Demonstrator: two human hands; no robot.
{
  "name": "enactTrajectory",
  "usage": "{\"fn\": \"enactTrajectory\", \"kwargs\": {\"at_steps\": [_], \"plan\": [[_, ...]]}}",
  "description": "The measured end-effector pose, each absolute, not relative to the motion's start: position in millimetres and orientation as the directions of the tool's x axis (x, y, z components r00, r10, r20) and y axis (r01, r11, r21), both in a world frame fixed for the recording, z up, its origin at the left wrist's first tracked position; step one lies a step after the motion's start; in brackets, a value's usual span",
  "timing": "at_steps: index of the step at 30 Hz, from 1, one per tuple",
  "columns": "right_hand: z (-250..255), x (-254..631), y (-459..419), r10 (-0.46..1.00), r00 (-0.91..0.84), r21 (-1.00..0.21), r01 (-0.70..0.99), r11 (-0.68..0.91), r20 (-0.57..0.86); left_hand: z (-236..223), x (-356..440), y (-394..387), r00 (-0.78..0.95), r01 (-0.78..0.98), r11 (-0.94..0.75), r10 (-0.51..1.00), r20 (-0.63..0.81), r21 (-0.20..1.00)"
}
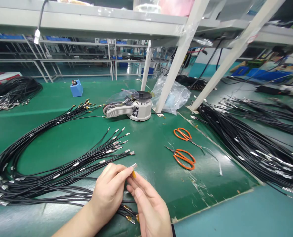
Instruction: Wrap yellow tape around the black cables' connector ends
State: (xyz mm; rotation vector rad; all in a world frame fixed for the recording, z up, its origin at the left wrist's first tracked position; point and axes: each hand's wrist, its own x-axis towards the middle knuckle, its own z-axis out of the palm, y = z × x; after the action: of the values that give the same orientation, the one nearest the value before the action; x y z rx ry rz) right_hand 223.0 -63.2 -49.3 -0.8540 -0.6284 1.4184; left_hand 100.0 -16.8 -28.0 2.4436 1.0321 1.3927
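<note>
My left hand [109, 189] is closed in a pinch around the end of a black cable, whose silver connector [134, 165] sticks out past the fingertips. A small piece of amber tape [134, 174] shows just below that connector. My right hand [150, 207] has its fingers curled together against the tape; part of the grip is hidden. Under and between the hands lie more cable ends with amber tape [130, 219]. Left of them, a looped bundle of black cables [37, 184] with silver connectors spreads across the green table mat [156, 144].
A grey tape dispenser [140, 108] stands behind the hands. Two orange-handled scissors [185, 159] lie to the right. A blue holder [76, 88], plastic bag [172, 95] and white posts [178, 59] are farther back. More black cables [247, 144] lie at right, with another pile [15, 90] far left.
</note>
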Motion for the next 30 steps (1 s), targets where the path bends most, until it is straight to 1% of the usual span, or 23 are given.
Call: {"fn": "enactTrajectory", "kwargs": {"at_steps": [5,8,10,12,15,18,20,23,25,27,30], "plan": [[-53,222,-64,0.99,0.075,-0.803,-0.593,-0.051,-0.119,-30,102,-16,0.309,0.522,-0.727,0.648,0.696,0.446],[-53,224,-65,0.983,0.058,-0.775,-0.624,-0.101,-0.175,-30,102,-15,0.26,0.549,-0.685,0.684,0.682,0.478],[-49,227,-64,0.973,0.081,-0.779,-0.615,-0.123,-0.218,-30,102,-15,0.234,0.568,-0.663,0.698,0.677,0.487],[-43,230,-62,0.962,0.139,-0.821,-0.559,-0.118,-0.233,-30,102,-16,0.235,0.583,-0.656,0.702,0.673,0.48],[-31,232,-55,0.955,0.196,-0.886,-0.45,-0.112,-0.22,-31,103,-17,0.254,0.592,-0.661,0.696,0.671,0.461],[-23,229,-48,0.96,0.178,-0.907,-0.4,-0.132,-0.218,-34,103,-18,0.266,0.589,-0.667,0.693,0.67,0.456],[-23,227,-46,0.962,0.176,-0.921,-0.366,-0.134,-0.21,-34,102,-18,0.266,0.583,-0.66,0.707,0.655,0.475],[-27,225,-45,0.964,0.202,-0.95,-0.294,-0.107,-0.172,-32,102,-19,0.249,0.566,-0.63,0.746,0.618,0.532],[-32,224,-46,0.967,0.218,-0.962,-0.263,-0.069,-0.129,-27,103,-20,0.238,0.544,-0.592,0.788,0.567,0.595],[-35,225,-46,0.971,0.227,-0.971,-0.238,-0.022,-0.077,-21,104,-21,0.228,0.518,-0.523,0.847,0.48,0.677],[-35,226,-45,0.974,0.223,-0.983,-0.183,0.015,-0.026,-13,104,-21,0.191,0.485,-0.362,0.932,0.308,0.796]]}}
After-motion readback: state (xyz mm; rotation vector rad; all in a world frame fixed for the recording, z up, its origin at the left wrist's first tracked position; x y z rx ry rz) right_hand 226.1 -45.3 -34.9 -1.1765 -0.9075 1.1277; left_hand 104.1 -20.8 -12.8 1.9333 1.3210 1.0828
